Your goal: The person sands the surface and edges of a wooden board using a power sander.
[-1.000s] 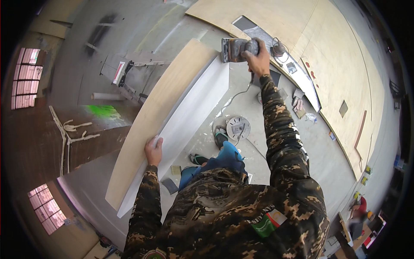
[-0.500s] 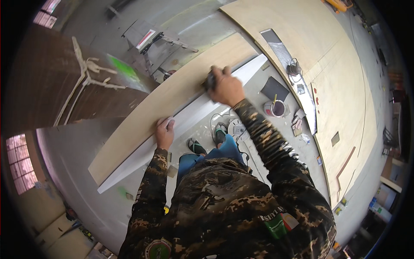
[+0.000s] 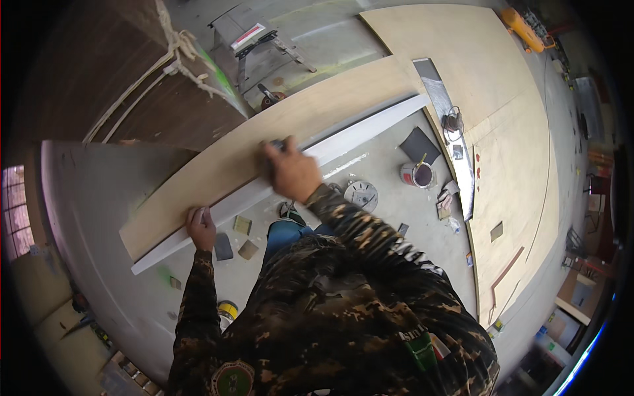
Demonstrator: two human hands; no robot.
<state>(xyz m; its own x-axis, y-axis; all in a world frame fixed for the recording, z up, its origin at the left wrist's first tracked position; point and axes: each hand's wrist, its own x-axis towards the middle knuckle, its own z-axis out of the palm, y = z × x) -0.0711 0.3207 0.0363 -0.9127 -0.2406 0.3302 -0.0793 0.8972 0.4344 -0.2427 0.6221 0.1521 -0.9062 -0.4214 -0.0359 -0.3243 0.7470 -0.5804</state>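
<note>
A long white board (image 3: pixel 370 132), tapered at both ends, lies slantwise in front of me along the edge of a curved pale plywood panel (image 3: pixel 343 86). My left hand (image 3: pixel 201 228) is closed around the upper edge of the white board near its left end, thumb on top. Near the middle of the board, my right hand (image 3: pixel 295 173) grips a dark hand-sized block (image 3: pixel 272 155) and holds it against the seam between board and plywood. Motion blurs the block, so its exact kind is unclear.
To the right stand a paint can (image 3: pixel 417 174) with a stick, a dark sheet (image 3: pixel 420 145) and crumpled gloves (image 3: pixel 447 200). A large plywood sheet (image 3: pixel 522 152) carries a corded power tool (image 3: pixel 452 123). Left is a brown box-like structure (image 3: pixel 178 112); a folding stand (image 3: pixel 254 39) is beyond.
My right hand has slid the dark block down-left along the board's edge, toward my left hand. The view has shifted, and my left hand keeps its hold near the left end.
</note>
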